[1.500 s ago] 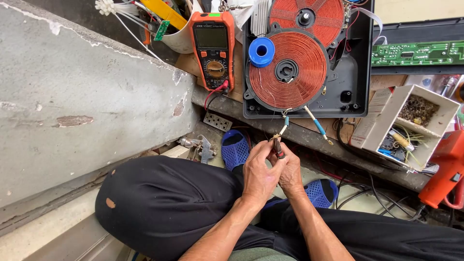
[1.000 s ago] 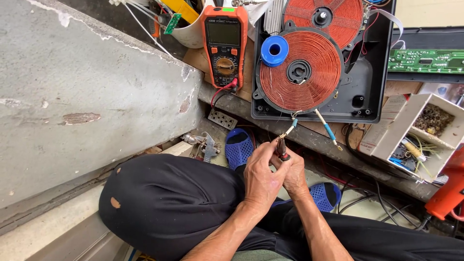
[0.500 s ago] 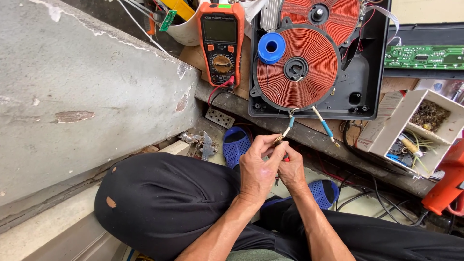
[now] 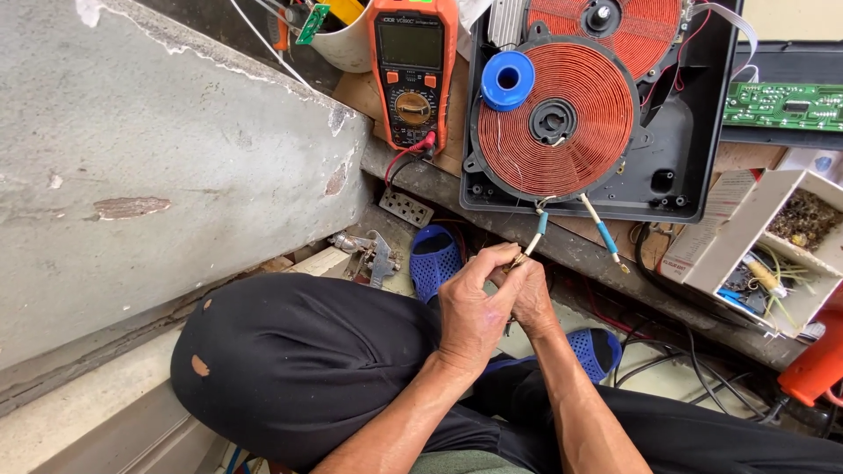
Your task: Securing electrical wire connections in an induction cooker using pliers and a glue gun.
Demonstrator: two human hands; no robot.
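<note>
Hands pressed together, left hand (image 4: 474,318) and right hand (image 4: 533,297) both pinch a blue-sleeved coil lead (image 4: 533,243) below the copper induction coil (image 4: 555,121), orange multimeter (image 4: 413,70) nearby.

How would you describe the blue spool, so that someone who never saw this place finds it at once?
Look first at the open black cooker housing at the top, which holds a large copper-red coil. On the upper left edge of that coil lies the blue spool. It is the only round blue thing there, small, with a hollow centre, whereas the nearby meter is orange and rectangular.
</note>
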